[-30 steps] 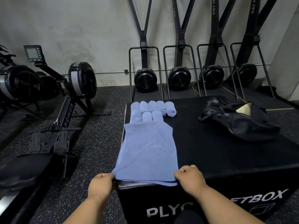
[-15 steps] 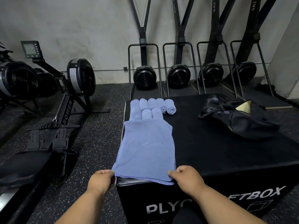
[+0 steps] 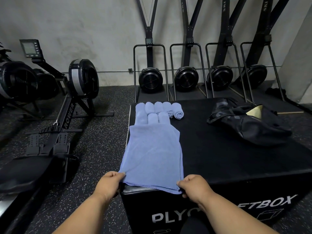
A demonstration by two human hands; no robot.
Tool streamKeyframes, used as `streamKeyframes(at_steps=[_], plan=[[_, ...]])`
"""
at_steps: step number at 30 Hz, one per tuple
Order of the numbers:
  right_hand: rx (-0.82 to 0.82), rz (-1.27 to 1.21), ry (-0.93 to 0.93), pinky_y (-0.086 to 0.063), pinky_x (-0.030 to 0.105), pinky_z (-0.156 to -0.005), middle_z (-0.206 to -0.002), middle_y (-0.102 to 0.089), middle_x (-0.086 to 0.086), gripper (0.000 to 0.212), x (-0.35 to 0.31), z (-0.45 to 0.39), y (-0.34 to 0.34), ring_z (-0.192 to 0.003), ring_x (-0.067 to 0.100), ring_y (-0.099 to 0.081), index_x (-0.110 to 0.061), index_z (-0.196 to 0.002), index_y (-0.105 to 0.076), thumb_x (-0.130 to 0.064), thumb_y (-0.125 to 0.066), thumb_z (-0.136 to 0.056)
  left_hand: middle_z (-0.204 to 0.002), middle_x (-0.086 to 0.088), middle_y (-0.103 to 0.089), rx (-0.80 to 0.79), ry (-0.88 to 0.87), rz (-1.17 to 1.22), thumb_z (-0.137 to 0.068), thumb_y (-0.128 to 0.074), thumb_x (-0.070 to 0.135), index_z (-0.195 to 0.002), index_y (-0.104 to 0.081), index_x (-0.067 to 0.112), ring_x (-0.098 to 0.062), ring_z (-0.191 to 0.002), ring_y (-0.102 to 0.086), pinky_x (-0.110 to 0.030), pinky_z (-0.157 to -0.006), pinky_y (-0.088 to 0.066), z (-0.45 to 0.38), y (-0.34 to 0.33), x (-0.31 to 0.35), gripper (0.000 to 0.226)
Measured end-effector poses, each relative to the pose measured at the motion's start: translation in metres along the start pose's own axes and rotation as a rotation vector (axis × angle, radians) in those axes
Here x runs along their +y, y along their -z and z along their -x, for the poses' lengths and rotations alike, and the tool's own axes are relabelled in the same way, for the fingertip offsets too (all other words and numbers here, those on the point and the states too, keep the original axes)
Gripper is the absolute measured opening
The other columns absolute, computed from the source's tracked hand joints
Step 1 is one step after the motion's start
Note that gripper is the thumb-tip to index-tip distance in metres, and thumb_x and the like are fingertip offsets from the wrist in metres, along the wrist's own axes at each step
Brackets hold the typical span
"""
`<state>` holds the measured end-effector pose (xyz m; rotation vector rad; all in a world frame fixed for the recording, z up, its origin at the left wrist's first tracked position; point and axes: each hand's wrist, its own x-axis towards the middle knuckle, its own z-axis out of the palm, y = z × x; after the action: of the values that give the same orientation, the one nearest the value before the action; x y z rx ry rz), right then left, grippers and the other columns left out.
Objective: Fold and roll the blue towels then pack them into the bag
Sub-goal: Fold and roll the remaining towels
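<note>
Folded blue towel lies flat at frame centre, on left part of black plyo box. My left hand and right hand pinch its near corners, fingers curled. Rolled towels clustered just beyond its far edge. Black bag at right of centre, well apart. Rowing machine at left.

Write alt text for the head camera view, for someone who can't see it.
A person's left hand and right hand pinch the near corners of a folded blue towel lying flat on a black plyo box. Rolled blue towels line its far edge, a black bag lies to the right, and rowing machines stand behind.
</note>
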<state>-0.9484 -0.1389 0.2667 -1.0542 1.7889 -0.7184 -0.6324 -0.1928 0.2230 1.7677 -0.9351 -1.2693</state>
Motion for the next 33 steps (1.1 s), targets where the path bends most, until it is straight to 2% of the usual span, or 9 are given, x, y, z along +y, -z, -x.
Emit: streamKeyframes(at_steps=[3,7,12,14,16,22,28,31,33], plan=[[0.017,-0.076,-0.013,-0.043,0.019,-0.046,-0.063,-0.065,0.007,0.016,0.003,0.000,-0.001,-0.051,0.012,-0.059,-0.009,-0.076,-0.060,-0.007,-0.074,-0.084,-0.057,0.001,-0.062,0.037,-0.074,-0.155,-0.089,-0.077,0.027,-0.072,-0.057,0.017,-0.020,-0.055,-0.050,-0.032,-0.061,-0.040,-0.004,0.001,-0.005,0.029],[0.041,-0.169,-0.031,-0.046,0.025,-0.052,-0.060,-0.066,0.009,0.011,0.006,0.000,-0.006,-0.050,0.013,-0.057,-0.004,-0.076,-0.065,-0.002,-0.075,-0.082,-0.055,0.000,-0.066,0.111,-0.109,-0.248,-0.093,-0.073,0.025,-0.073,-0.061,0.012,-0.022,-0.053,-0.054,-0.031,-0.058,-0.042,-0.001,0.000,-0.004,0.027],[0.063,-0.199,-0.048,-0.048,0.024,-0.051,-0.066,-0.069,0.009,0.009,0.005,0.001,-0.008,-0.054,0.015,-0.060,0.002,-0.088,-0.070,0.002,-0.074,-0.080,-0.056,0.000,-0.066,0.146,-0.127,-0.214,-0.094,-0.071,0.030,-0.075,-0.065,0.009,-0.019,-0.051,-0.051,-0.030,-0.055,-0.039,0.007,0.007,0.007,0.029],[0.024,-0.205,-0.057,-0.047,0.025,-0.051,-0.063,-0.065,0.009,0.006,0.002,0.002,-0.006,-0.055,0.017,-0.056,0.005,-0.086,-0.070,0.003,-0.071,-0.080,-0.060,-0.002,-0.070,0.155,-0.117,-0.188,-0.092,-0.071,0.035,-0.081,-0.069,0.006,-0.020,-0.052,-0.054,-0.031,-0.058,-0.042,0.008,0.009,0.010,0.031],[-0.005,-0.232,-0.069,-0.045,0.024,-0.049,-0.061,-0.060,0.009,0.005,-0.001,0.003,-0.003,-0.053,0.018,-0.050,0.000,-0.080,-0.068,0.004,-0.068,-0.080,-0.062,-0.001,-0.071,0.170,-0.115,-0.163,-0.091,-0.074,0.037,-0.083,-0.071,0.007,-0.020,-0.054,-0.055,-0.031,-0.059,-0.043,0.008,0.012,0.012,0.031],[0.003,-0.383,-0.126,-0.044,0.023,-0.046,-0.064,-0.058,0.007,0.014,-0.004,-0.002,0.010,-0.050,0.015,-0.051,-0.008,-0.076,-0.065,0.005,-0.065,-0.081,-0.072,-0.008,-0.077,0.174,-0.115,-0.097,-0.089,-0.079,0.033,-0.086,-0.074,0.005,-0.021,-0.057,-0.058,-0.031,-0.063,-0.046,0.009,0.020,0.011,0.029],[-0.047,-0.211,-0.118,-0.035,0.023,-0.046,-0.061,-0.053,0.007,0.014,0.003,0.003,0.007,-0.049,0.016,-0.043,-0.009,-0.080,-0.063,-0.002,-0.075,-0.079,-0.071,-0.012,-0.076,0.145,-0.085,-0.020,-0.093,-0.076,0.024,-0.087,-0.075,0.003,-0.020,-0.058,-0.056,-0.029,-0.062,-0.045,0.014,0.020,0.006,0.021],[0.022,-0.144,-0.053,-0.037,0.021,-0.044,-0.061,-0.057,0.003,0.022,0.007,0.006,-0.002,-0.052,0.015,-0.047,-0.013,-0.074,-0.059,-0.006,-0.080,-0.078,-0.072,-0.014,-0.075,0.134,-0.057,-0.009,-0.093,-0.076,0.020,-0.087,-0.074,0.002,-0.021,-0.059,-0.057,-0.033,-0.065,-0.047,0.012,0.023,-0.001,0.019],[0.044,-0.124,-0.048,-0.042,0.024,-0.048,-0.067,-0.061,0.005,0.022,0.009,0.008,-0.006,-0.058,0.018,-0.053,-0.013,-0.074,-0.059,-0.004,-0.079,-0.076,-0.070,-0.013,-0.075,0.134,-0.040,0.008,-0.092,-0.077,0.019,-0.090,-0.074,0.000,-0.022,-0.060,-0.058,-0.037,-0.067,-0.049,0.008,0.027,-0.007,0.019]])
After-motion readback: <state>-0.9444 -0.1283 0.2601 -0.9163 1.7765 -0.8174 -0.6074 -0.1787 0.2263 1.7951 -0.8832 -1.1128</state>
